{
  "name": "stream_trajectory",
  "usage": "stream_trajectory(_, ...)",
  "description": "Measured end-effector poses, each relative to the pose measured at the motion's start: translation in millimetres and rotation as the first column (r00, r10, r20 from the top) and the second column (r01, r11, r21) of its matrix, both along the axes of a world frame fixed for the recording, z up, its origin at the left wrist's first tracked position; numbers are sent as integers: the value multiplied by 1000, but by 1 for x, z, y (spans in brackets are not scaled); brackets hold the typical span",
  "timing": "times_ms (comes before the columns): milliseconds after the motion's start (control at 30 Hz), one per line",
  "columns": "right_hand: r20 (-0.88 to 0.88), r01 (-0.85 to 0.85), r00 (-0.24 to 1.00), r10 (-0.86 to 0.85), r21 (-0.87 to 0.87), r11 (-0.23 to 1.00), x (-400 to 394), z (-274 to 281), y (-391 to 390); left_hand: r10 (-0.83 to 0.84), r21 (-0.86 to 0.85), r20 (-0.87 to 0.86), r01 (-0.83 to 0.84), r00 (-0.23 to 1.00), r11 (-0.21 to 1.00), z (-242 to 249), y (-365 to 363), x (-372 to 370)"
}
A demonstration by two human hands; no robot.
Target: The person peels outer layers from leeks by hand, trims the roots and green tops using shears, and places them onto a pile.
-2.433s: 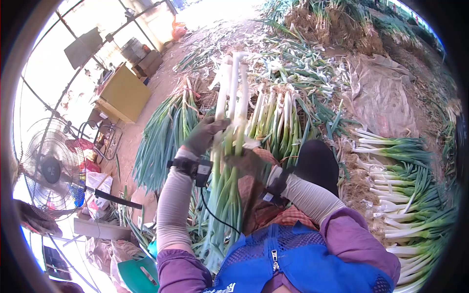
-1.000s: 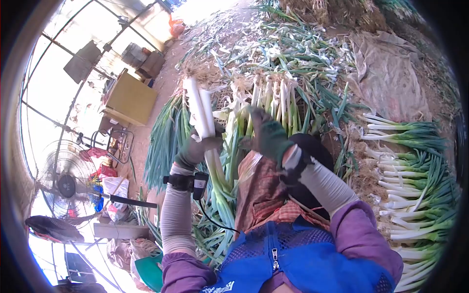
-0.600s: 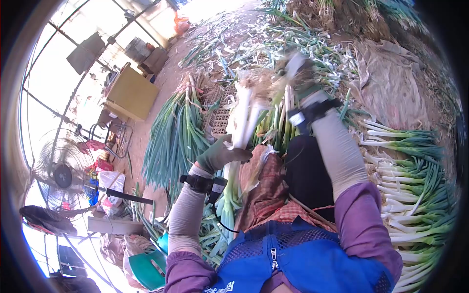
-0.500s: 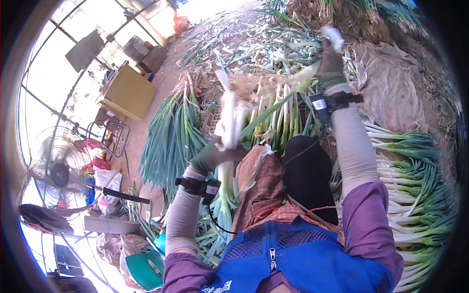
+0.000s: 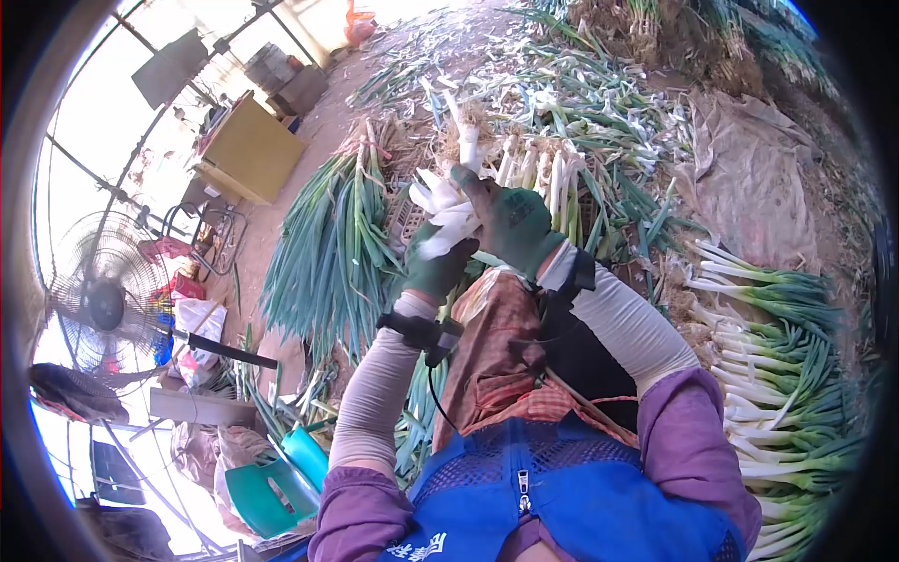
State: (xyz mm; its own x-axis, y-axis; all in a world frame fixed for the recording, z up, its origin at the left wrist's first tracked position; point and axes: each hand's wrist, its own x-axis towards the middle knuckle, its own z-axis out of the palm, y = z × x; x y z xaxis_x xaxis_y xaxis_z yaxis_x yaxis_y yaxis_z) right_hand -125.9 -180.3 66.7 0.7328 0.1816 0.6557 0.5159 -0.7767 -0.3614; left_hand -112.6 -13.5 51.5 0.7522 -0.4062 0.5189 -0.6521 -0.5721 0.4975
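One head view: dirt floor (image 5: pixel 330 105) strewn with leaf scraps (image 5: pixel 562 105); fan (image 5: pixel 105 304) and yellow cabinet (image 5: pixel 248 150) at left. Leeks (image 5: pixel 468 148) point roots-away from the body, long axis roughly fore-aft. Left hand (image 5: pixel 436 264) grips them; right hand (image 5: pixel 513 223), earlier outstretched over scraps, now touches them, grip unclear.

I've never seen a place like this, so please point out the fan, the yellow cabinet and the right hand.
Fan (image 5: pixel 105 304): head view, on its central hub.
Yellow cabinet (image 5: pixel 245 155): head view, on its broad flat side.
Right hand (image 5: pixel 521 225): head view, on its back.
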Motion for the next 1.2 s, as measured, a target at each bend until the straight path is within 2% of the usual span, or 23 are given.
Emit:
stream_trajectory(33,34,-13,999,15,-49,999,1,2,-2,-99,9,53,98,994,995,-22,3,20)
stream_trajectory(133,97,-55,993,69,-148,988,-1,8,-6,-20,318,150,-29,989,948,-11,-4,9)
stream_trajectory(167,98,-71,991,87,-156,985,0,10,-7,12,229,29,-18,1000,973,-10,-4,6)
stream_trajectory(267,91,28,996,-20,-92,995,13,2,-12,69,169,113,-88,991,982,-5,-6,3)
stream_trajectory(300,82,82,994,-77,-58,995,18,3,-15,-46,-188,-247,-2,968,982,7,-11,-3)
stream_trajectory(333,-57,214,977,-207,180,960,29,7,-24,-14,-151,-346,-41,938,988,6,-9,-3)
stream_trajectory(367,282,99,927,-247,452,886,41,22,-39,24,-108,-442,-80,897,991,4,-6,-5)
stream_trajectory(400,173,307,881,-440,499,811,64,31,-60,65,-60,-533,-114,844,992,1,-2,-8)
stream_trajectory(433,232,212,863,-448,640,739,66,51,-83,135,-1,-511,-157,849,988,-9,6,-9)
stream_trajectory(467,77,235,911,-406,711,663,63,66,-105,117,-61,-522,-174,845,983,-21,15,-6)
stream_trajectory(567,-97,147,989,-110,650,745,62,59,-133,-28,-274,-508,-131,861,953,-30,30,6)
stream_trajectory(600,-164,99,986,13,661,744,52,54,-125,63,-154,-476,-154,877,976,-8,25,-2)
stream_trajectory(700,-188,-170,930,316,543,822,21,2,-77,10,-192,-541,-136,841,972,-12,37,15)
stream_trajectory(733,-376,-165,855,356,455,875,-2,9,-60,-29,-242,-529,-118,848,963,-2,37,12)
stream_trajectory(767,-312,-224,850,425,517,826,8,-43,-43,45,-167,-509,-150,860,974,0,38,11)
stream_trajectory(800,-340,-198,768,542,680,706,-4,-46,-23,115,-93,-478,-181,871,979,3,40,13)
stream_trajectory(867,-82,-279,755,651,858,431,-10,-50,-3,237,-31,-417,-274,877,961,2,40,15)
stream_trajectory(933,-21,-187,824,567,933,307,-5,-39,6,359,20,-365,-378,859,926,-5,38,8)
stream_trajectory(967,24,-269,879,477,849,454,5,-40,8,415,37,-335,-429,846,903,-2,31,3)
stream_trajectory(1000,-79,-163,947,312,717,677,1,-30,16,465,49,-300,-474,833,879,0,25,2)
stream_trajectory(1067,-405,23,901,153,397,918,-8,-15,25,521,198,-271,-483,809,853,-6,19,4)
stream_trajectory(1100,-434,28,898,71,218,975,-5,-21,29,532,210,-304,-489,790,846,-13,17,9)
stream_trajectory(1200,-398,-21,894,203,418,908,5,-17,17,567,270,-243,-507,787,819,-1,6,-5)
